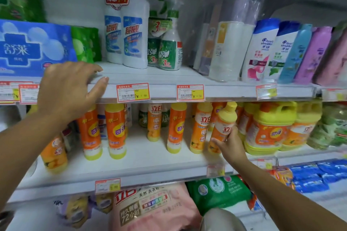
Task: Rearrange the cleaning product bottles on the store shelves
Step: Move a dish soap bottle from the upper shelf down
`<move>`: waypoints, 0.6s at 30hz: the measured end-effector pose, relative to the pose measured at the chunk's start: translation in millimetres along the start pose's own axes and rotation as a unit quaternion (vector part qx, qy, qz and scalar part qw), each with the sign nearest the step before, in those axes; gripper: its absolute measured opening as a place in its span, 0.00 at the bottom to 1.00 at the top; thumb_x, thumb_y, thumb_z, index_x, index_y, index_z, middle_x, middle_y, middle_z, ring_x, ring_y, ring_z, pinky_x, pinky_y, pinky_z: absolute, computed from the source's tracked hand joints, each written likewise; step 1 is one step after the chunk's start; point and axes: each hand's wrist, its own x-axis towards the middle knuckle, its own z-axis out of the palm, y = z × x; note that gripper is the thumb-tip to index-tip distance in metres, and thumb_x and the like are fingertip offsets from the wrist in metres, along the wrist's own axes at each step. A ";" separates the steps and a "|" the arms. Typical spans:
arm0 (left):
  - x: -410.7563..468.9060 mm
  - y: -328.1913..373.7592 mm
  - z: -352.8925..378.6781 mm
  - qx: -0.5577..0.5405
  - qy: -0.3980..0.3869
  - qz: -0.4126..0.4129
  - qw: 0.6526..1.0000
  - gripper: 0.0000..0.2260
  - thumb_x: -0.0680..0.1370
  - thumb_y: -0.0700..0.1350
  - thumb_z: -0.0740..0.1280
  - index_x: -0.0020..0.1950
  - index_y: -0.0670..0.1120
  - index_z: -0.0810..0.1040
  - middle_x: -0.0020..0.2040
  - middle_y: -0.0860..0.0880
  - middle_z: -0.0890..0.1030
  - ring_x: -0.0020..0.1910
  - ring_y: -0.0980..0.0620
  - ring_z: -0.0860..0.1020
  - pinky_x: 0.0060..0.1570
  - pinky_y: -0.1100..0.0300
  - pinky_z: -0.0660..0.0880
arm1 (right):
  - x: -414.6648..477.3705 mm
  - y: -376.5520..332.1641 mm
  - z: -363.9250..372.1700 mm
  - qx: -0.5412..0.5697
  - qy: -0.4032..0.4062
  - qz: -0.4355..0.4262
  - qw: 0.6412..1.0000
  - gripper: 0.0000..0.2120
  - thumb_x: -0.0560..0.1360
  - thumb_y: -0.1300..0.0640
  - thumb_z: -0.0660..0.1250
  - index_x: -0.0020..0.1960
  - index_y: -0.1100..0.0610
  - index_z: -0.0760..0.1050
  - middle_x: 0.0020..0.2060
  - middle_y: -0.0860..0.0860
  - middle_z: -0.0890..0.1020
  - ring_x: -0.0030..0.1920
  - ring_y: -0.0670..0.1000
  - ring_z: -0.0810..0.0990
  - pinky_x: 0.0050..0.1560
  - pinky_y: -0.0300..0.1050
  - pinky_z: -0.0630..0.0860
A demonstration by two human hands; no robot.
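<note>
1. Head view: right grip (232, 143), at 4 o'clock, curls round a tilted orange bottle (224, 127) at the middle shelf (150, 163); left grip (69, 88), at 10 o'clock, is spread and empty by the upper shelf (169, 77).
2. Likely step: repositioning this bottle. The next move calls for standing it upright.

Orange-and-white plastic dish-soap bottle with a yellow cap (223, 127): red lettering on the label, lemon-yellow at its base. Along the white middle shelf (150, 165), front edge, tall orange plastic bottles (114, 129), with yellow caps, yellow bottoms and a white band low down. Toward its right end, squat yellow plastic jugs (270, 131) with orange labels. White upper shelf (150, 77) now: two tall white plastic bottles with blue caps (125, 30), blue-green labels, a red-and-white tag across the necks. Beside them, green-and-white spray bottles (170, 50). Left end, a blue soft pack (22, 48) printed with white clouds and a white cross. Red-bordered paper price tags (133, 93), yellow blocks. Below, a pink plastic bag (150, 212) and a green soft pack (217, 191).
</note>
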 end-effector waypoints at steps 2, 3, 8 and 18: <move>0.1 -0.7 1.6 0.002 0.003 0.001 1.000 0.23 0.78 0.60 0.51 0.58 0.45 0.75 0.50 0.41 0.81 0.48 0.40 0.76 0.46 0.47 0.65 | 6.4 6.9 7.9 0.001 0.002 0.021 1.000 0.27 0.69 0.57 0.75 0.60 0.57 0.64 0.50 0.50 0.78 0.51 0.54 0.79 0.50 0.49 0.75; 0.1 -0.8 1.8 0.002 0.005 0.002 1.000 0.23 0.78 0.60 0.51 0.58 0.45 0.75 0.50 0.41 0.81 0.48 0.40 0.76 0.46 0.47 0.64 | 9.8 9.6 11.4 0.001 0.005 0.028 1.000 0.26 0.69 0.55 0.75 0.60 0.56 0.64 0.50 0.50 0.79 0.50 0.54 0.80 0.49 0.48 0.75; -0.4 0.2 1.6 -0.003 0.014 0.002 1.000 0.22 0.78 0.59 0.53 0.57 0.45 0.76 0.50 0.41 0.81 0.48 0.40 0.76 0.46 0.47 0.64 | 25.0 17.5 23.1 0.007 0.005 0.051 0.999 0.27 0.69 0.53 0.75 0.63 0.55 0.66 0.53 0.51 0.80 0.51 0.54 0.80 0.55 0.53 0.75; -2.4 -4.2 1.4 -0.033 0.004 0.004 0.999 0.21 0.78 0.60 0.53 0.57 0.48 0.75 0.51 0.46 0.81 0.50 0.44 0.76 0.47 0.49 0.65 | -25.4 -22.9 31.8 -0.019 0.169 0.005 0.985 0.21 0.72 0.50 0.70 0.59 0.59 0.68 0.53 0.56 0.73 0.55 0.58 0.74 0.54 0.52 0.73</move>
